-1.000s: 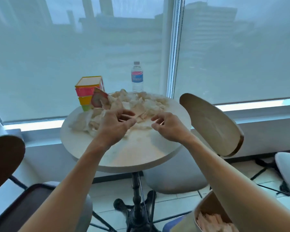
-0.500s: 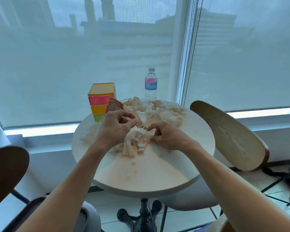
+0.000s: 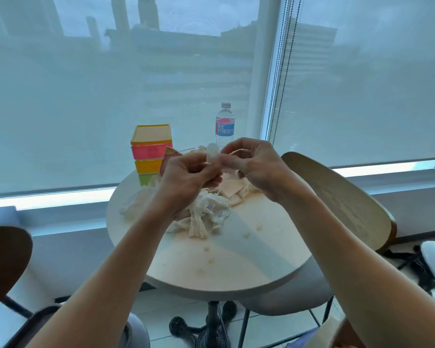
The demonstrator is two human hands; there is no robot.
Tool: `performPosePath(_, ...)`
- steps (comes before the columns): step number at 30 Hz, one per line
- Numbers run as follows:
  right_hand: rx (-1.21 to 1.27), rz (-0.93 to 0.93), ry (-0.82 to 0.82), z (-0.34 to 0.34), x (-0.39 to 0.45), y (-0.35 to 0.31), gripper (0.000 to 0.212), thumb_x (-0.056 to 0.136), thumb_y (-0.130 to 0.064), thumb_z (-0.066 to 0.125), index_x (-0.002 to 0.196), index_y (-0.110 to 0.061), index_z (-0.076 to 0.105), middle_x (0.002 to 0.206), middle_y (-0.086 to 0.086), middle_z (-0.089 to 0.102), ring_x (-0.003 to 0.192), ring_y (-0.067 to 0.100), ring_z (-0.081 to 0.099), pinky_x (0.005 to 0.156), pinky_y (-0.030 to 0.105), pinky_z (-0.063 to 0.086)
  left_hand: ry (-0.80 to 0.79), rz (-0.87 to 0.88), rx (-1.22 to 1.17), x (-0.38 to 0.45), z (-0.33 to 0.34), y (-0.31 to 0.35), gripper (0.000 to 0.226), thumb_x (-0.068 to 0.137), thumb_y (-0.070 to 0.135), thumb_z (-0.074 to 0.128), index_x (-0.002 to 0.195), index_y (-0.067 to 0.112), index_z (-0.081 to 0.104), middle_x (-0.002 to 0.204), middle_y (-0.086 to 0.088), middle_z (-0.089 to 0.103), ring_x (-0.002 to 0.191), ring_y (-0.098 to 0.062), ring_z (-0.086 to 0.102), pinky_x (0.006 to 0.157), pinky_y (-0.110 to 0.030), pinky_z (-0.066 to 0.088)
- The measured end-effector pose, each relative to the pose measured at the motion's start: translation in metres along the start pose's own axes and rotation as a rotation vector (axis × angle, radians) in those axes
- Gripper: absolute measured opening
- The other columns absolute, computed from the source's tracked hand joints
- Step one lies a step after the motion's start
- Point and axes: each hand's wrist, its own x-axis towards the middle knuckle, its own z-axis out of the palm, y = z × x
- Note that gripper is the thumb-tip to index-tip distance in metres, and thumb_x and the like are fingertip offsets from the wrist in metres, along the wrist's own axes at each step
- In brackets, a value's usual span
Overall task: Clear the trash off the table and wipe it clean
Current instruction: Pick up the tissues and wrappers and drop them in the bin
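Both hands were up over the table [image 3: 236, 277]. Left hand [image 3: 186, 177] was curled shut on the tissue wad [image 3: 206, 214] trailing straight down to the tabletop; right hand [image 3: 251, 164] pinched its top end [image 3: 213, 153], long axis near vertical between them.

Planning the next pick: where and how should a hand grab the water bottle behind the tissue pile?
Probably grip the water bottle around its labelled body from the right side. It stands upright at the table's far edge, with the crumpled tissue pile in front and the coloured box stack to its left, so the right looks clearest.
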Motion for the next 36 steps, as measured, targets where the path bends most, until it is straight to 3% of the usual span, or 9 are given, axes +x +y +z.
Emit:
performPosePath(4,0.034,0.092,0.016,0.006,0.003,0.010,0.008,0.094,-0.019,0.064,0.093,-0.012,0.066,0.082,0.007,0.071,0.070,0.014,0.064,0.058,0.023,0.048,0.120,0.054,0.107,0.000,-0.008,-0.003,0.012,0.086,0.005,0.067,0.079,0.013,0.072,0.062,0.003,0.070,0.055,-0.007,0.062,0.058,-0.018,0.055)
performPosePath(6,-0.183,0.072,-0.001,0.007,0.004,0.021,0.008,0.095,-0.021,0.063,0.098,-0.014,0.066,0.089,0.006,0.072,0.073,0.014,0.065,0.063,0.026,0.050,0.177,0.048,0.149,-0.002,-0.015,-0.004,0.015,0.087,0.007,0.067,0.075,0.015,0.071,0.059,0.005,0.068,0.052,-0.005,0.060,0.056,-0.017,0.053)
performPosePath(9,-0.593,0.123,-0.206,0.014,0.001,0.042,0.024,0.092,-0.026,0.066,0.116,-0.019,0.065,0.098,-0.003,0.064,0.082,0.009,0.060,0.069,0.021,0.047,0.209,0.037,0.201,-0.006,-0.023,-0.004,0.016,0.088,0.008,0.067,0.074,0.013,0.071,0.060,0.003,0.066,0.052,-0.005,0.057,0.053,-0.016,0.051)
performPosePath(12,-0.720,0.130,-0.246,0.022,-0.004,0.057,0.023,0.091,-0.028,0.067,0.113,-0.022,0.068,0.102,-0.007,0.058,0.087,0.007,0.054,0.072,0.020,0.037,0.223,0.022,0.244,-0.011,-0.028,-0.002,0.017,0.087,0.010,0.069,0.072,0.016,0.072,0.066,-0.007,0.067,0.055,-0.010,0.057,0.055,-0.020,0.051)
performPosePath(17,-0.590,-0.014,0.033,0.011,-0.001,0.054,0.003,0.088,-0.019,0.069,0.086,-0.021,0.070,0.084,-0.005,0.066,0.077,0.010,0.060,0.077,0.031,0.051,0.229,-0.011,0.277,-0.021,-0.032,0.003,0.014,0.087,0.012,0.070,0.075,0.014,0.073,0.061,-0.001,0.065,0.055,-0.010,0.056,0.054,-0.019,0.049)
performPosePath(21,-0.332,-0.004,0.195,-0.019,-0.012,0.032,0.007,0.090,-0.013,0.067,0.083,-0.016,0.068,0.071,0.005,0.067,0.062,0.011,0.061,0.063,0.031,0.054,0.217,-0.004,0.295,-0.030,-0.018,0.006,0.015,0.087,0.011,0.070,0.073,0.015,0.072,0.052,0.009,0.062,0.047,-0.003,0.052,0.050,-0.015,0.044)
performPosePath(25,-0.083,0.007,0.265,-0.056,-0.033,0.016,0.016,0.092,-0.006,0.063,0.083,-0.018,0.067,0.069,0.004,0.065,0.057,0.012,0.061,0.060,0.024,0.054,0.197,0.015,0.288,-0.038,0.007,0.008,0.015,0.086,0.012,0.071,0.071,0.017,0.073,0.052,0.010,0.064,0.045,0.000,0.050,0.049,-0.013,0.042)
performPosePath(28,0.017,0.024,0.317,-0.085,-0.055,0.013,0.021,0.092,0.003,0.058,0.084,-0.014,0.069,0.070,0.008,0.065,0.062,0.019,0.061,0.066,0.032,0.059,0.157,0.021,0.311,-0.044,0.032,0.007,0.016,0.086,0.014,0.072,0.070,0.018,0.073,0.054,0.008,0.064,0.047,-0.002,0.050,0.049,-0.013,0.041)
performPosePath(36,0.110,0.201,0.444,-0.175,-0.132,0.046,0.035,0.093,0.009,0.050,0.072,-0.011,0.070,0.071,0.003,0.069,0.067,0.015,0.066,0.065,0.029,0.058,0.011,-0.046,0.321,-0.068,0.123,0.001,0.012,0.087,0.023,0.071,0.075,0.022,0.072,0.054,0.016,0.063,0.047,0.003,0.051,0.058,-0.020,0.040)
